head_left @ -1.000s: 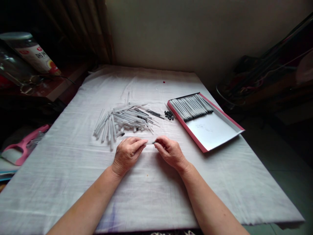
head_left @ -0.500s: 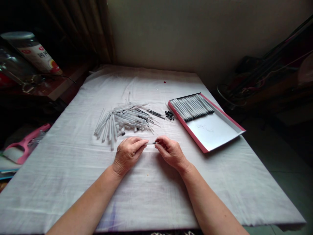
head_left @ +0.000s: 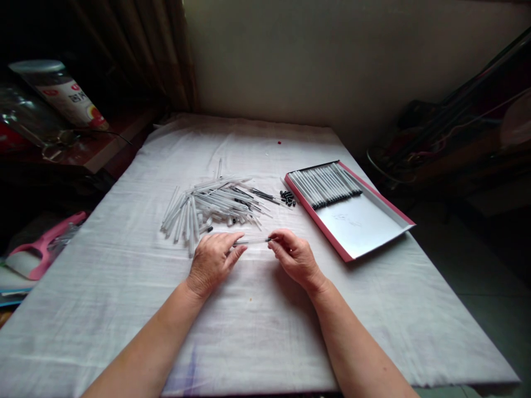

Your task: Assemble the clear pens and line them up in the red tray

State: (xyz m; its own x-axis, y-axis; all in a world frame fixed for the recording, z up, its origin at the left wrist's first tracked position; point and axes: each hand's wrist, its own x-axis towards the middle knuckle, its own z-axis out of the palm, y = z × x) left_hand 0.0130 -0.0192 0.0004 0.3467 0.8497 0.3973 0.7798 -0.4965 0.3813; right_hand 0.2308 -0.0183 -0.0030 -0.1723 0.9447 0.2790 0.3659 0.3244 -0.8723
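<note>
A slim pen with a clear barrel and a black end lies level between my two hands. My right hand pinches its black end between thumb and fingers. My left hand is around the other end, thumb and forefinger parted, with the barrel running between them. Behind the left hand lies a heap of clear pen barrels. Thin dark refills stick out on the heap's right side. Several small black caps sit in a cluster beside the box.
A shallow red-edged box at the right holds a row of black-ended pens. A white cloth covers the table. Pink-handled scissors lie at the far left, below a labelled jar on a side shelf.
My left thumb and forefinger have parted, showing more of the pen barrel. My right hand has moved slightly right with the black end.
</note>
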